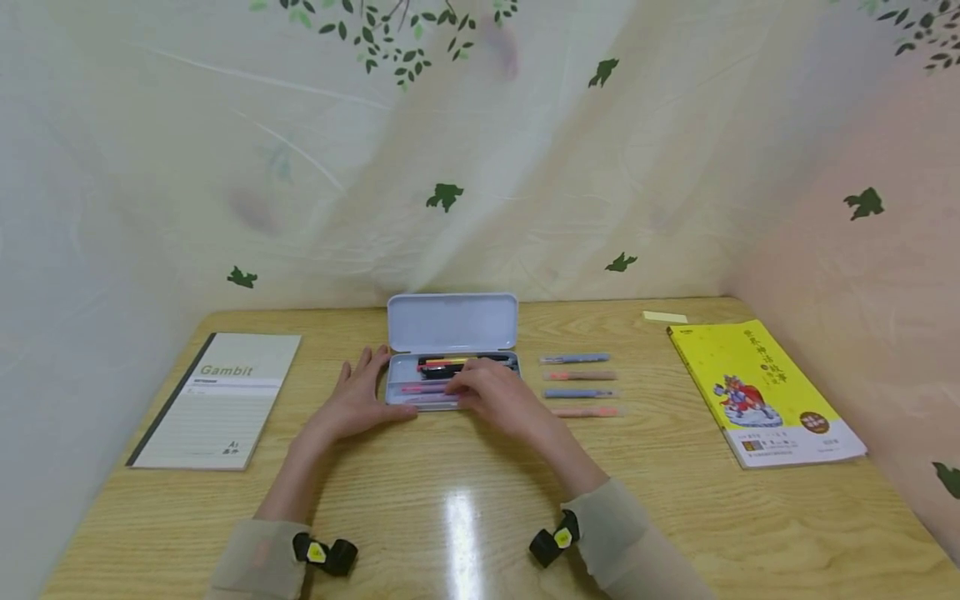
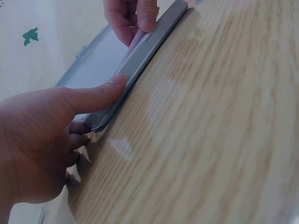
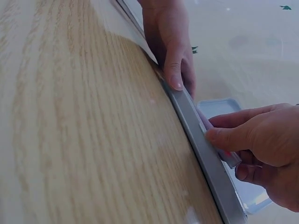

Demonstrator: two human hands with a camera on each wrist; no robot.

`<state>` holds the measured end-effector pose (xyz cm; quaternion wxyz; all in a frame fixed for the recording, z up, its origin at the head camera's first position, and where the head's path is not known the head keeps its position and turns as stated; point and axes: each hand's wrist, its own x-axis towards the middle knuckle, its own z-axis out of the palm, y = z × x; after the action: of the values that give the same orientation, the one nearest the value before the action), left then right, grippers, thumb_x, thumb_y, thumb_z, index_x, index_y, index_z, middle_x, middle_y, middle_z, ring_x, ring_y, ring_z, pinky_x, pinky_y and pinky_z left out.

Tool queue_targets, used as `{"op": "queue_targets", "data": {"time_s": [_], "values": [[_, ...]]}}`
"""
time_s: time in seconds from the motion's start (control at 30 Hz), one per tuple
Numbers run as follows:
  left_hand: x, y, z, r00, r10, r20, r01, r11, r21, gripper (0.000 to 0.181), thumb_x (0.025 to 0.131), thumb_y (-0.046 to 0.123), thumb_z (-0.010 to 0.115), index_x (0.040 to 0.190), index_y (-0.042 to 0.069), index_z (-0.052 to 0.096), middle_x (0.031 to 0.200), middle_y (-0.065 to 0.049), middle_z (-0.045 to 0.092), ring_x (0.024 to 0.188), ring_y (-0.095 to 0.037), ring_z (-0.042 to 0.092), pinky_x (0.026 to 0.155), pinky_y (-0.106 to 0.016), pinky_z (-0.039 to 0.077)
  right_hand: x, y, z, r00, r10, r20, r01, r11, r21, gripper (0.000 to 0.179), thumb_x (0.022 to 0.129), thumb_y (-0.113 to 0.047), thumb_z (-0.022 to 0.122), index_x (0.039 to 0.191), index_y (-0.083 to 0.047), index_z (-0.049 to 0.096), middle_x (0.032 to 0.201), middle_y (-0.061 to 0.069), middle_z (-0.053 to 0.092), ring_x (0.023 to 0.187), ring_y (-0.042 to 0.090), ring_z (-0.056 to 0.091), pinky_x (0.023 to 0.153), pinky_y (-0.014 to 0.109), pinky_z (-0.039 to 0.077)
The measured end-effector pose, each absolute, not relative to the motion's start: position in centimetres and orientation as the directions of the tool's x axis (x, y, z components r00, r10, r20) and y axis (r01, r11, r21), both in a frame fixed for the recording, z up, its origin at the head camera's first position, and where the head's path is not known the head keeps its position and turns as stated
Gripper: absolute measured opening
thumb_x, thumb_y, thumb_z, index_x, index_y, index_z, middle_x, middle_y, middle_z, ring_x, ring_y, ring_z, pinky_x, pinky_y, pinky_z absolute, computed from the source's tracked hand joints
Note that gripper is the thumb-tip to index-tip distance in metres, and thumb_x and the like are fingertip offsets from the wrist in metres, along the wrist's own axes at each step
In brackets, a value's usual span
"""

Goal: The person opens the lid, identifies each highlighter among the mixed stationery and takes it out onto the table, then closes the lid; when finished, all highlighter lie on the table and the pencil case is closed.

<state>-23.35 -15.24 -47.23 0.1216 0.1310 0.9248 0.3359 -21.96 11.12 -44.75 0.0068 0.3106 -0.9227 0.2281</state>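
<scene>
A light-blue pencil case [image 1: 453, 323] stands with its lid raised at the back of the table. Black, yellow and red pens [image 1: 457, 363] lie in its rear part, purple ones [image 1: 420, 388] nearer the front. My left hand [image 1: 358, 398] holds the case's front left corner, thumb on the front wall and fingers along the left end. Over the case's front part, my right hand [image 1: 498, 398] pinches a pen [image 3: 229, 157] with a clear end between thumb and fingers. The right hand covers part of the pen and of the case's right side.
Right of the case lie several pens in a column, a blue pen [image 1: 576, 358] rearmost and an orange pen [image 1: 588, 412] frontmost. A notebook [image 1: 217, 404] is at the left. A yellow book [image 1: 750, 383] and a pale-yellow strip [image 1: 664, 317] are at the right. A curtain [image 1: 525, 225] hangs behind.
</scene>
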Motion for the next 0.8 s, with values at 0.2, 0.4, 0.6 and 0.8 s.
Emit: {"op": "queue_targets", "data": {"time_s": [0.2,0.4,0.6,0.8], "values": [[-23.4,-15.3,-47.4,-0.937,0.319,-0.143,0.154,0.744,0.650,0.110,0.082,0.054,0.081,0.162,0.007,0.023,0.172,-0.024,0.014,0.161,-0.045,-0.001,0.129,-0.065,-0.006,-21.9,12.4,-44.3,-0.806,-0.556,0.205,-0.584,0.685,-0.436,0.015,0.096,-0.012,0.072,0.108,-0.016,0.080,0.100,-0.002,0.073,0.093,0.015,0.067,0.081,0.031,0.058],[-23.4,-15.3,-47.3,-0.937,0.318,-0.141,0.158,0.750,0.643,0.110,0.082,0.054,0.082,0.162,0.006,0.023,0.171,-0.025,0.015,0.161,-0.045,-0.001,0.129,-0.065,-0.006,-21.5,15.5,-43.9,-0.844,-0.510,0.166,-0.506,0.653,-0.563,0.017,0.096,-0.011,0.071,0.110,-0.015,0.079,0.105,0.000,0.073,0.092,0.013,0.067,0.077,0.024,0.057],[-23.4,-15.2,-47.4,-0.938,0.316,-0.140,0.156,0.750,0.643,0.109,0.082,0.054,0.082,0.162,0.007,0.023,0.171,-0.025,0.015,0.161,-0.045,0.000,0.130,-0.064,-0.006,-21.1,19.3,-43.5,-0.844,-0.506,0.175,-0.503,0.637,-0.584,0.015,0.095,-0.009,0.073,0.107,-0.014,0.079,0.098,-0.001,0.073,0.081,0.008,0.058,0.068,0.020,0.051],[-23.4,-15.2,-47.3,-0.940,0.313,-0.134,0.158,0.749,0.643,0.109,0.082,0.053,0.082,0.161,0.006,0.024,0.171,-0.026,0.015,0.161,-0.046,0.000,0.129,-0.065,-0.006,-20.6,22.4,-43.7,-0.850,-0.502,0.160,-0.495,0.657,-0.569,0.014,0.092,-0.011,0.076,0.105,-0.016,0.079,0.093,-0.005,0.071,0.077,0.007,0.054,0.065,0.020,0.048]]}}
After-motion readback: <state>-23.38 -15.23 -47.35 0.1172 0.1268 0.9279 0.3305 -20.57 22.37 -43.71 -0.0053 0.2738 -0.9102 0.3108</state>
